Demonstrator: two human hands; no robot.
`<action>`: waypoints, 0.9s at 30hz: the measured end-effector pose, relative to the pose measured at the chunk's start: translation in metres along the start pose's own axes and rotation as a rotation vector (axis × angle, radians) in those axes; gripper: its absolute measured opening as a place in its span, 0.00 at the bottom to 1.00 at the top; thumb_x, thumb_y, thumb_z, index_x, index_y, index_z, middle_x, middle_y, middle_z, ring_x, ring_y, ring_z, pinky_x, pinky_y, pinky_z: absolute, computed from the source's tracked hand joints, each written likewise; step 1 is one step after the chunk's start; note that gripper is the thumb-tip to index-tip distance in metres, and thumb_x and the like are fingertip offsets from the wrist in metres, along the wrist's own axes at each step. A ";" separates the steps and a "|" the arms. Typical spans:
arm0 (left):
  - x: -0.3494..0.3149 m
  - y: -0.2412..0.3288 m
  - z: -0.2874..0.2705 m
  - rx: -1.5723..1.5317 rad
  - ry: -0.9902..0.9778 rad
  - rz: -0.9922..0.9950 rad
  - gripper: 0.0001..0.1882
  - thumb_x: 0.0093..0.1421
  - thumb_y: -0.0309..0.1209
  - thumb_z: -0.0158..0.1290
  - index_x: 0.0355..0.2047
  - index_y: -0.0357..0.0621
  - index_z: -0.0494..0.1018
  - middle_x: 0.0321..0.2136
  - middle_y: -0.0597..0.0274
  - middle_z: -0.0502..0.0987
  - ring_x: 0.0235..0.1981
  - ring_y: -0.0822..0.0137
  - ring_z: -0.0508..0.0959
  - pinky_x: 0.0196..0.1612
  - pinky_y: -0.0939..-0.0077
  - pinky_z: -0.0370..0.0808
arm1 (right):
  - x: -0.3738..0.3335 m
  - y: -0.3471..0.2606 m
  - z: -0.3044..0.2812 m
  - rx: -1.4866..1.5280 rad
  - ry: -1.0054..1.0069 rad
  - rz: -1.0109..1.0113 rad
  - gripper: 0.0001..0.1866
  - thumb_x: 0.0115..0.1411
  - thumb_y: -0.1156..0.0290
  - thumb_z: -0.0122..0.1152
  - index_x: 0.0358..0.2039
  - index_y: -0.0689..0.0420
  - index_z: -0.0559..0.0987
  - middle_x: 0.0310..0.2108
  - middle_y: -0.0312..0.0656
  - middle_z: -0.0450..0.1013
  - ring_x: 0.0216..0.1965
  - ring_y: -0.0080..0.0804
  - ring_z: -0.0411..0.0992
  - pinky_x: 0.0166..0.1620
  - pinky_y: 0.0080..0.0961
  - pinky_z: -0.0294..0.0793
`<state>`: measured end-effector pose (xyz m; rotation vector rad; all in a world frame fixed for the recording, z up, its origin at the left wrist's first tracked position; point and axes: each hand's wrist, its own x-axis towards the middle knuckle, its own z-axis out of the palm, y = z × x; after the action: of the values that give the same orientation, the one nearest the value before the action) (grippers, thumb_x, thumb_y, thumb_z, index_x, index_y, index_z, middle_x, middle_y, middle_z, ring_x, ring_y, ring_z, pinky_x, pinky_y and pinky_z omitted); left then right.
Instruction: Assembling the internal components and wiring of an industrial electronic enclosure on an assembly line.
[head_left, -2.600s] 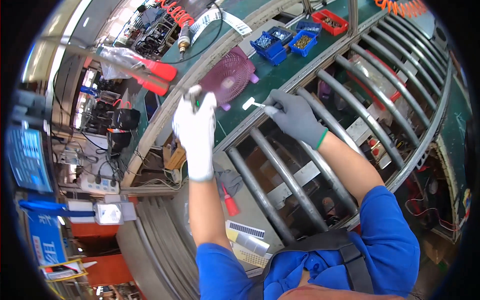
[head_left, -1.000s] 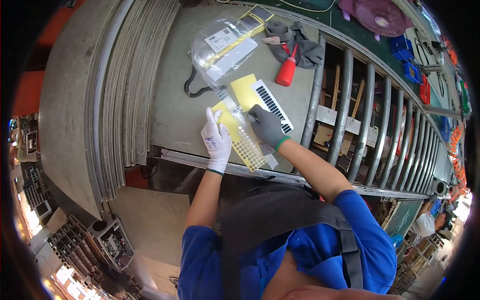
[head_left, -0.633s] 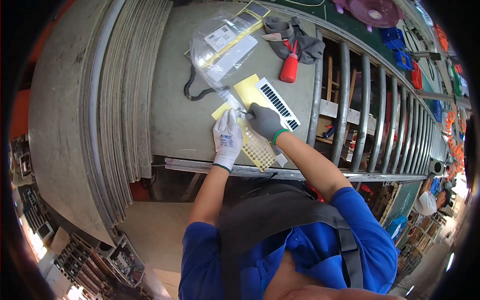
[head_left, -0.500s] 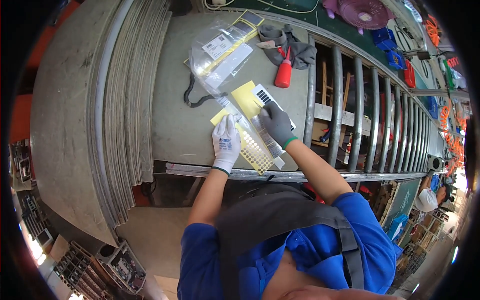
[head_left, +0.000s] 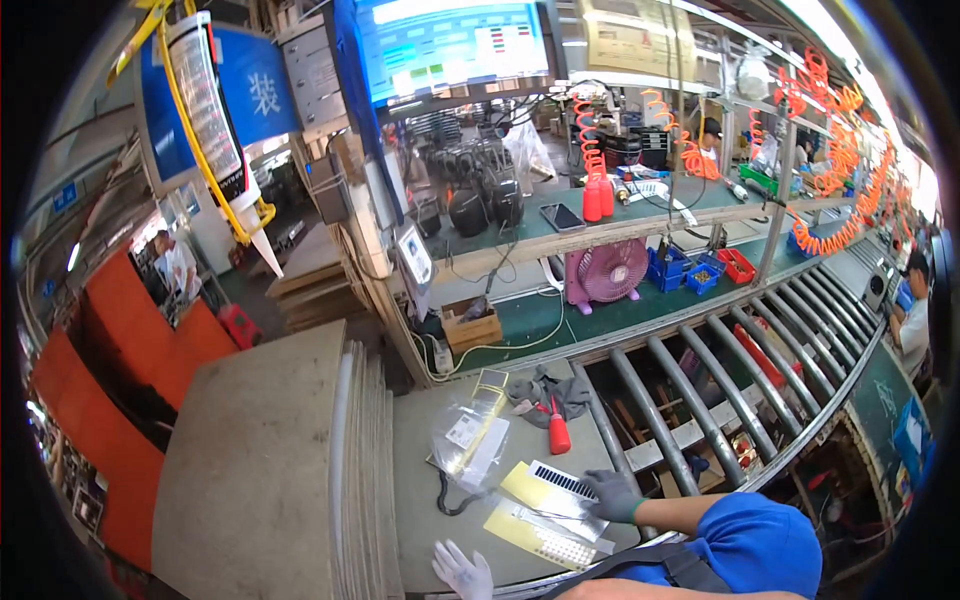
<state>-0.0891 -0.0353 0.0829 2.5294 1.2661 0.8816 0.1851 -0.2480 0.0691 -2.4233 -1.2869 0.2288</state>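
Observation:
My left hand, in a white glove, is over the bench at the lower edge, fingers spread and holding nothing. My right hand, in a grey glove, rests on the sheets with its fingers bent. A thin line runs toward these fingers, but I cannot make out what they grip. Beside them lies a white label sheet with black blocks, over a yellow backing sheet. Nearer me is a yellow sheet with rows of small round pale stickers. A dark curved strap-like piece lies left of the sheets.
Behind the sheets are a clear plastic bag of labels, a red squeeze bottle and a grey cloth. Stacked large boards stand left. Roller conveyor bars run right. A purple fan and a screen are beyond.
The view has tilted up to show the workshop ahead. My left hand has let go of the yellow sticker sheet and moved left, away from it. My right hand stays at the sheets.

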 end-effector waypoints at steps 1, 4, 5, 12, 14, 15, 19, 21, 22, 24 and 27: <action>0.001 0.002 -0.010 0.250 -0.280 -0.041 0.37 0.63 0.43 0.49 0.67 0.35 0.54 0.65 0.43 0.60 0.67 0.47 0.58 0.69 0.51 0.49 | -0.008 0.007 -0.015 -0.040 -0.025 0.072 0.33 0.52 0.53 0.65 0.58 0.47 0.71 0.62 0.49 0.64 0.61 0.52 0.63 0.62 0.47 0.61; -0.007 -0.021 0.003 0.547 -0.453 0.000 0.36 0.68 0.50 0.47 0.68 0.41 0.55 0.68 0.48 0.58 0.68 0.51 0.58 0.70 0.55 0.50 | -0.036 0.053 -0.051 -0.254 -0.025 0.288 0.32 0.51 0.54 0.64 0.56 0.52 0.72 0.62 0.50 0.63 0.61 0.48 0.64 0.59 0.46 0.64; -0.014 -0.041 0.026 0.583 -0.336 0.066 0.34 0.67 0.49 0.49 0.66 0.44 0.58 0.67 0.48 0.59 0.68 0.52 0.58 0.70 0.56 0.52 | -0.048 0.068 -0.063 -0.300 0.118 0.318 0.32 0.50 0.53 0.65 0.55 0.52 0.73 0.61 0.50 0.64 0.61 0.49 0.64 0.60 0.46 0.64; -0.026 -0.048 0.075 0.100 -0.190 -0.042 0.34 0.60 0.36 0.53 0.62 0.30 0.59 0.65 0.37 0.59 0.66 0.42 0.59 0.68 0.47 0.51 | -0.180 0.229 -0.122 -0.315 0.236 0.984 0.31 0.49 0.53 0.68 0.53 0.50 0.76 0.58 0.48 0.66 0.57 0.49 0.67 0.60 0.40 0.66; -0.037 -0.071 0.091 0.027 -0.147 -0.191 0.32 0.62 0.37 0.52 0.62 0.30 0.60 0.66 0.36 0.56 0.65 0.41 0.59 0.68 0.48 0.52 | -0.208 0.257 -0.138 -0.215 0.213 1.035 0.30 0.48 0.56 0.67 0.51 0.55 0.74 0.58 0.50 0.65 0.61 0.48 0.62 0.62 0.42 0.62; -0.043 -0.067 0.086 0.039 -0.130 -0.218 0.32 0.62 0.37 0.52 0.62 0.30 0.60 0.66 0.36 0.56 0.65 0.41 0.59 0.68 0.48 0.52 | -0.214 0.255 -0.158 -0.086 0.220 1.098 0.32 0.49 0.57 0.67 0.54 0.55 0.73 0.59 0.50 0.64 0.63 0.47 0.61 0.63 0.42 0.62; -0.035 0.019 0.052 -0.017 0.071 -0.277 0.31 0.62 0.37 0.51 0.62 0.33 0.61 0.66 0.34 0.55 0.65 0.40 0.59 0.66 0.51 0.56 | -0.304 0.360 -0.133 -0.185 0.286 1.245 0.31 0.53 0.58 0.65 0.56 0.57 0.72 0.63 0.49 0.60 0.65 0.48 0.58 0.64 0.41 0.62; -0.060 0.048 0.047 -0.040 0.066 -0.275 0.32 0.61 0.37 0.52 0.62 0.32 0.60 0.66 0.34 0.53 0.65 0.40 0.58 0.66 0.52 0.56 | -0.315 0.358 -0.172 -0.149 0.142 1.296 0.31 0.51 0.60 0.68 0.56 0.55 0.72 0.64 0.48 0.58 0.65 0.48 0.57 0.63 0.40 0.64; -0.069 0.063 0.051 -0.012 0.053 -0.255 0.33 0.60 0.36 0.54 0.62 0.33 0.60 0.67 0.35 0.52 0.66 0.40 0.57 0.66 0.52 0.55 | -0.326 0.380 -0.179 -0.139 0.144 1.302 0.32 0.51 0.59 0.69 0.56 0.54 0.72 0.64 0.48 0.59 0.64 0.49 0.59 0.63 0.40 0.64; -0.078 0.102 0.056 -0.017 0.004 -0.248 0.34 0.59 0.36 0.55 0.62 0.34 0.61 0.67 0.35 0.52 0.66 0.40 0.57 0.67 0.52 0.55 | -0.354 0.431 -0.193 -0.131 0.192 1.335 0.32 0.51 0.59 0.69 0.56 0.52 0.72 0.62 0.48 0.61 0.62 0.50 0.61 0.62 0.40 0.66; -0.094 0.127 0.073 -0.011 -0.025 -0.224 0.34 0.58 0.37 0.56 0.62 0.36 0.62 0.67 0.35 0.51 0.66 0.40 0.56 0.67 0.52 0.54 | -0.359 0.437 -0.256 -0.159 0.215 1.375 0.30 0.52 0.60 0.67 0.56 0.52 0.72 0.61 0.50 0.62 0.61 0.52 0.63 0.60 0.42 0.69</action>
<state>-0.0047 -0.1801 0.0349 2.3233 1.4953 0.8025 0.3959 -0.8305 0.1112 -2.9126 0.6255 0.1956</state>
